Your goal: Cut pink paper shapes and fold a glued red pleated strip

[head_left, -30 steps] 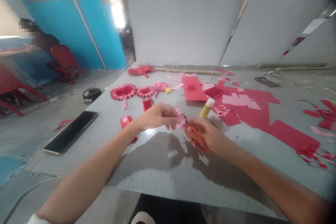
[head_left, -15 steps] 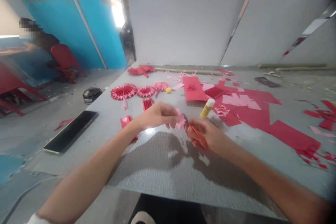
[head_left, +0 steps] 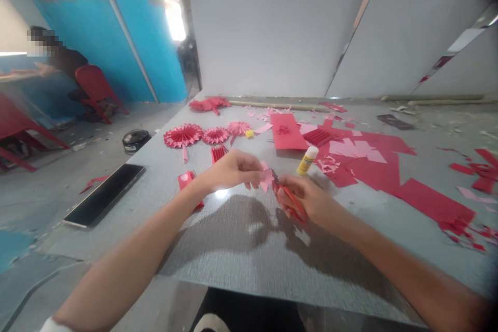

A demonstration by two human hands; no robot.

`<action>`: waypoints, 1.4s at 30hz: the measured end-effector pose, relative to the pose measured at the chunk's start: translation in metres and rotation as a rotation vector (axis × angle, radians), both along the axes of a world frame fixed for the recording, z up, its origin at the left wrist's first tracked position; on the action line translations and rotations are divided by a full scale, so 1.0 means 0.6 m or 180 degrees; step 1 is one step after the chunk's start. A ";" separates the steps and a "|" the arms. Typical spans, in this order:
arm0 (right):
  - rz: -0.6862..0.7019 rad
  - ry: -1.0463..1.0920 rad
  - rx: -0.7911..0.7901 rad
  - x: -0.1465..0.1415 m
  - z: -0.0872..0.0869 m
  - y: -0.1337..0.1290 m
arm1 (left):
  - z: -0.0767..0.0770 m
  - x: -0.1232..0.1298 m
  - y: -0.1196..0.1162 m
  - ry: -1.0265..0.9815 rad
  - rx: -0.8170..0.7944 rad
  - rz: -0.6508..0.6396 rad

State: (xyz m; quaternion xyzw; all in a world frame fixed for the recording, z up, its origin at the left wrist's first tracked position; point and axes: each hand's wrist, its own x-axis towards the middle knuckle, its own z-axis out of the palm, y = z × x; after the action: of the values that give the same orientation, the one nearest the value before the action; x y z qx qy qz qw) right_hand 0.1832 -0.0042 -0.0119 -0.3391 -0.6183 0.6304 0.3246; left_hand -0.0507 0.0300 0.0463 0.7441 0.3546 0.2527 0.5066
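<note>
My left hand (head_left: 241,170) pinches a small pink paper piece (head_left: 266,176) above the middle of the table. Facing it, my right hand (head_left: 301,198) is closed round orange-handled scissors (head_left: 293,205), whose dark blades touch the paper's right edge. Just behind my right hand stands a yellow glue stick (head_left: 307,161) with a white top. A red folded paper (head_left: 187,180) lies partly hidden by my left forearm, and a pleated red strip (head_left: 218,153) is behind my left wrist. Pleated red and pink rosettes (head_left: 183,136) lie farther back on the left.
A phone (head_left: 105,195) lies at the table's left edge. Red sheets (head_left: 377,166) and pink scraps (head_left: 358,150) spread over the right side. A yellow cap (head_left: 249,134) is near the rosettes. Beyond the table are a round black object (head_left: 136,140), a red chair (head_left: 95,88) and a seated person (head_left: 66,57).
Both hands stay almost in place, with the pink paper and scissors shifted only very slightly. The seated person's hand in the background has moved a little.
</note>
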 end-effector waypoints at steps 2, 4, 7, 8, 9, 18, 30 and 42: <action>0.0023 -0.0006 0.0019 0.000 0.003 -0.001 | 0.000 0.000 0.000 -0.0032 -0.0007 0.0008; 0.0039 0.0000 0.0019 0.000 0.005 -0.001 | 0.000 0.000 0.000 -0.0050 -0.0033 0.0018; 0.0050 -0.0003 -0.0032 0.000 0.006 -0.003 | 0.001 0.001 -0.001 -0.0007 -0.0052 0.0038; 0.0051 0.0004 -0.0044 0.000 0.007 -0.003 | 0.001 0.001 -0.001 0.0009 -0.0050 0.0040; 0.0052 0.0008 -0.0047 0.000 0.007 -0.003 | 0.001 0.001 -0.001 0.0016 -0.0050 0.0038; 0.0034 -0.0025 -0.0020 0.000 0.004 -0.001 | -0.002 -0.001 0.001 -0.0074 -0.0009 0.0009; 0.0016 -0.0046 -0.0050 0.000 -0.001 -0.001 | 0.002 0.000 0.000 -0.0030 0.0009 0.0004; -0.0013 -0.0196 0.0050 0.002 0.013 -0.003 | 0.000 -0.001 0.000 -0.0116 0.0066 0.0088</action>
State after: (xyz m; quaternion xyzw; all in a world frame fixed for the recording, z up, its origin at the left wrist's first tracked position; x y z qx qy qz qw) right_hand 0.1847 -0.0061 -0.0042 -0.3571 -0.6322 0.6141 0.3093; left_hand -0.0512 0.0300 0.0465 0.7397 0.3529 0.2768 0.5017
